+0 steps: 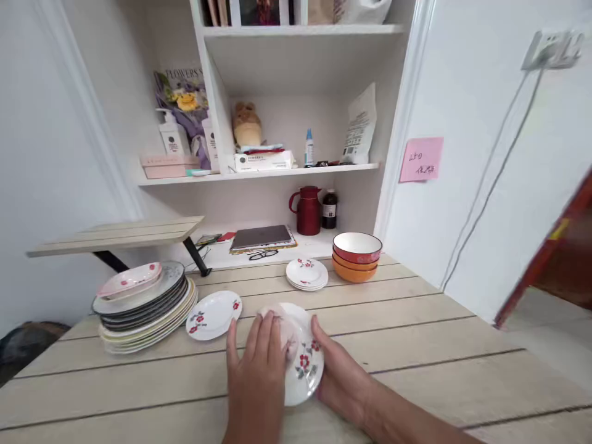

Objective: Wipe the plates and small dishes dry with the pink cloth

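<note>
The plate [306,364] is held tilted over the table [439,357], right of the stack [143,308], beyond a saucer [213,314]. The left hand [259,364] is laid flat on it, fingers spread; the right hand [340,370] is closed on its rim. Likely being wiped; a steady rim grip is called for next.

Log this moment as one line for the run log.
left hand: flat on floral plate | right hand: holds plate's right rim | nearby: second floral plate beside plate stack on table
</note>
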Tool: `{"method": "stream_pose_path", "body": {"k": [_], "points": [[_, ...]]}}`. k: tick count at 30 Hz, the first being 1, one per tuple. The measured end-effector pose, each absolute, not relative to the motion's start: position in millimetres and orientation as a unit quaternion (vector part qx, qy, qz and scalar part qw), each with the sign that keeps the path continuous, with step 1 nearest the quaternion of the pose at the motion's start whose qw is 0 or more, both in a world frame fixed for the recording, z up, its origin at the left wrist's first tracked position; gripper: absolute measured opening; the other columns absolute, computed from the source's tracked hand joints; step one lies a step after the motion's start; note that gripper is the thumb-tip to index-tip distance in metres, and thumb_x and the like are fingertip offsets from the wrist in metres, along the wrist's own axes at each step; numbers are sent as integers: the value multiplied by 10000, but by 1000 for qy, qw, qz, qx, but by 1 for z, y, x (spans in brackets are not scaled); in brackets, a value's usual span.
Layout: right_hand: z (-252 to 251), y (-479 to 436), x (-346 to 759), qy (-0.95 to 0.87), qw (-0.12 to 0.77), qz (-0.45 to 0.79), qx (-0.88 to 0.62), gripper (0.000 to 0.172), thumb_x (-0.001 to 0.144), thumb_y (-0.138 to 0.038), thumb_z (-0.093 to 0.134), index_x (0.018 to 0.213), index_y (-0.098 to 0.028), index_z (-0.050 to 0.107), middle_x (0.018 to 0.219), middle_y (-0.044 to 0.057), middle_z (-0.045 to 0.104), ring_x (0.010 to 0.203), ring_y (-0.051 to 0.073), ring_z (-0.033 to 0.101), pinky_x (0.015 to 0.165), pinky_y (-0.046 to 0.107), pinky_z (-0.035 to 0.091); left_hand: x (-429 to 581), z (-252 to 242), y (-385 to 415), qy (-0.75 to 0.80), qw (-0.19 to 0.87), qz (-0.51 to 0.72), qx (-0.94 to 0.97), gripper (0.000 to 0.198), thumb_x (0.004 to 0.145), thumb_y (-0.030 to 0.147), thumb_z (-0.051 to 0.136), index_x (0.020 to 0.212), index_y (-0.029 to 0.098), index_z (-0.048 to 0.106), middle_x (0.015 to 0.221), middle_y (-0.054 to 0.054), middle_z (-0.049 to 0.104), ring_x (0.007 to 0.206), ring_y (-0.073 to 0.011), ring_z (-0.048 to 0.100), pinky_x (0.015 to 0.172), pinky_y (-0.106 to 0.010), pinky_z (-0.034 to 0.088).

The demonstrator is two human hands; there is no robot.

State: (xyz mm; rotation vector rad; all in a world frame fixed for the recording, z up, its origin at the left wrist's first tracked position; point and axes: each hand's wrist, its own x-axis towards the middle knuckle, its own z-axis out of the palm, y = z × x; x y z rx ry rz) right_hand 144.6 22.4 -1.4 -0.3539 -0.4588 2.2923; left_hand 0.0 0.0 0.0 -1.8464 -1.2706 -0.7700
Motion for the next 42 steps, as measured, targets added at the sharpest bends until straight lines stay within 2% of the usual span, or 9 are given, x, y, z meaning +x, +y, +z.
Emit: {"method": "stream_pose_path", "body": {"k": [6,10,15,19,23,27,30,36,42], "points": [[-8,39,158,-190,408,882,-141,638,886,-610,410,1214,-93,590,1082,137,706,998,239,642,874,367,459,1,-22,0,-462,380,-314,-738,262,917,195,435,1087,114,617,1124,-98,689,1042,-232,626,910,-395,465],[-3,38,163,-204,389,887,-145,733,847,-679,403,1223,-75,580,1080,158,700,976,253,646,775,340,479,8,-34,-1,-423,317,-328,-783,352,908,137,410,1235,130,540,1252,-83,626,1172,-218,566,902,-352,512],[0,28,156,-205,365,895,-155,710,846,-671,423,1225,-92,579,1083,147,696,980,217,644,673,247,457,14,-31,-4,-436,229,-339,-802,541,885,108,435,1414,172,344,1379,-88,521,1287,-218,465,956,-372,510],[-4,25,152,-203,350,903,-144,681,858,-653,423,1227,-101,574,1065,135,699,993,210,642,792,274,460,16,-25,-4,-413,196,-326,-827,620,878,84,409,1464,198,239,1425,-68,471,1337,-212,398,1006,-396,475],[-7,28,154,-187,347,906,-156,694,839,-673,431,1165,-84,602,1000,137,711,977,232,651,890,335,446,14,-23,-1,-364,221,-307,-851,539,901,93,381,1429,186,330,1408,-41,493,1366,-201,345,1043,-398,434],[-4,34,159,-165,333,914,-165,765,789,-736,427,1052,-50,641,937,161,717,958,262,659,912,367,447,13,-18,-3,-318,254,-278,-870,374,936,195,398,1285,240,525,1377,41,527,1328,-170,397,1072,-360,397],[1,41,167,-176,347,908,-158,783,797,-736,408,1097,-47,628,986,179,712,987,284,648,926,406,442,13,-12,-6,-290,278,-274,-874,325,939,245,402,1204,243,591,1355,43,549,1285,-167,449,1073,-356,391],[11,50,180,-190,425,874,-142,726,873,-661,351,1254,-76,551,1142,165,675,1071,265,614,965,401,418,-4,-9,-2,-329,312,-250,-855,401,926,151,365,1281,228,536,1300,10,600,1219,-147,522,1030,-313,432],[10,40,174,-202,401,879,-160,678,870,-619,425,1299,-102,521,1210,156,645,1091,259,607,981,407,407,-28,-12,9,-428,320,-298,-791,495,870,79,421,1352,189,439,1304,-64,593,1226,-213,530,1026,-435,436]]}}
